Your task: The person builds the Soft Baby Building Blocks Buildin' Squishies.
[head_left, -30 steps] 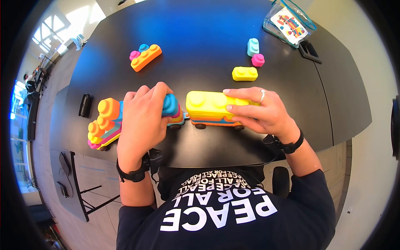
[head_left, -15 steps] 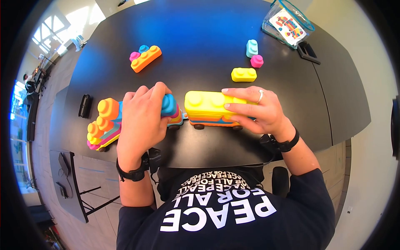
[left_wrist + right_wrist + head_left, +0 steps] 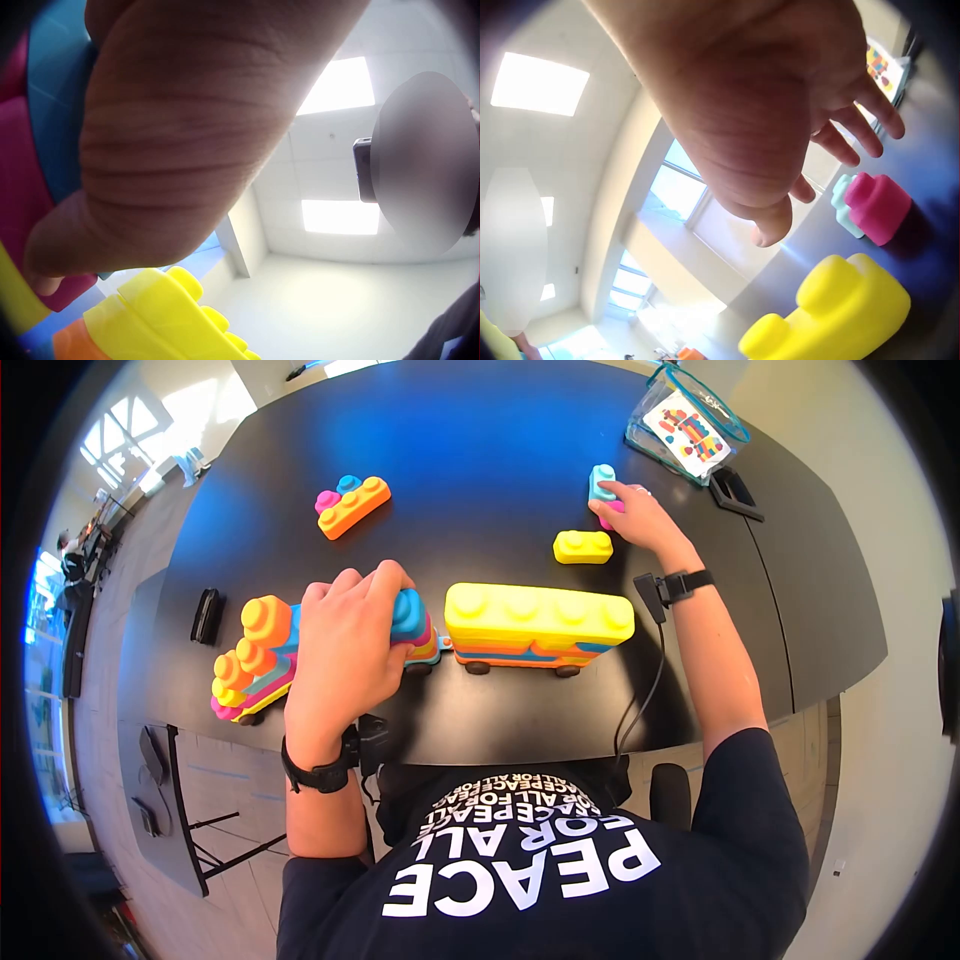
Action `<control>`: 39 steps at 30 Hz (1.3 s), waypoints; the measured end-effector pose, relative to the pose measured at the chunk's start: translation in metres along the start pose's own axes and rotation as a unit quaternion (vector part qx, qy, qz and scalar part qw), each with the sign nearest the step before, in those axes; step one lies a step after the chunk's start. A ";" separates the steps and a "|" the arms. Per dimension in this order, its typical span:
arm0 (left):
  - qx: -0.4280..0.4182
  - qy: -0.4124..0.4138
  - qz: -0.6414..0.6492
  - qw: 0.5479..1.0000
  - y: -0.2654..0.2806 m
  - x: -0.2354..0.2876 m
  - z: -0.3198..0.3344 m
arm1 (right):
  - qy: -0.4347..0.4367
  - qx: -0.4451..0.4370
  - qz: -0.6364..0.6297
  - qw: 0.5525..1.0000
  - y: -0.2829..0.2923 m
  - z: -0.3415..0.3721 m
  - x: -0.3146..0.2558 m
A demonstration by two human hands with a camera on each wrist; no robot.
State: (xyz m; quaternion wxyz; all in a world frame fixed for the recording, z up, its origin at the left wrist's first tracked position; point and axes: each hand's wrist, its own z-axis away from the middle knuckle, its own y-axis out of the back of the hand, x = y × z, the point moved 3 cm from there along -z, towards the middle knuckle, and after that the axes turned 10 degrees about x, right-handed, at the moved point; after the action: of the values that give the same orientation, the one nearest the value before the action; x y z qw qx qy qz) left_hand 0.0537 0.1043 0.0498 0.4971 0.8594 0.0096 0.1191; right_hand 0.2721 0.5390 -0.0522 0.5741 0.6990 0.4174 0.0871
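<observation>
My left hand (image 3: 345, 650) grips the front car of a block train from above, its thumb on the side of a blue block (image 3: 408, 615) and a magenta layer (image 3: 64, 292). Orange blocks (image 3: 266, 620) step down at that car's left end. Coupled on the right stands a second car topped by a long yellow block (image 3: 540, 612). My right hand (image 3: 640, 518) is extended over a mint block (image 3: 601, 478) and a magenta block (image 3: 881, 210). In the right wrist view its fingers are spread, with a gap to both blocks.
A two-stud yellow block (image 3: 583, 547) lies nearer me. At the far left sit an orange three-stud block (image 3: 355, 508), a small blue one (image 3: 348, 484) and a magenta one (image 3: 326, 501). A clear bag (image 3: 688, 430) stands at the back right. A black case (image 3: 206, 615) lies left.
My right hand has let go of the yellow-topped car and moved away from me to the mint and magenta blocks. The left hand keeps its grip on the front car.
</observation>
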 end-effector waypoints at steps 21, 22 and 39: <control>0.150 -0.073 0.046 0.985 0.027 0.035 -0.009 | 0.090 0.118 -0.511 0.847 0.112 0.102 -0.107; 0.162 -0.085 0.076 0.980 0.028 0.043 -0.012 | 0.109 0.109 -0.513 0.845 0.117 0.118 -0.120; 0.144 -0.100 0.241 0.955 -0.033 0.073 -0.017 | 0.259 0.114 -0.344 0.895 0.098 0.178 -0.159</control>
State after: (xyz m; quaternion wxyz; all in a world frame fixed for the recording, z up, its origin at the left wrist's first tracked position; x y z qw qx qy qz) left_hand 0.1248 0.1458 0.0438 0.3234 0.9060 -0.2307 0.1463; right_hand 0.3255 0.3008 0.0327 0.3565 0.5249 0.7728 0.0133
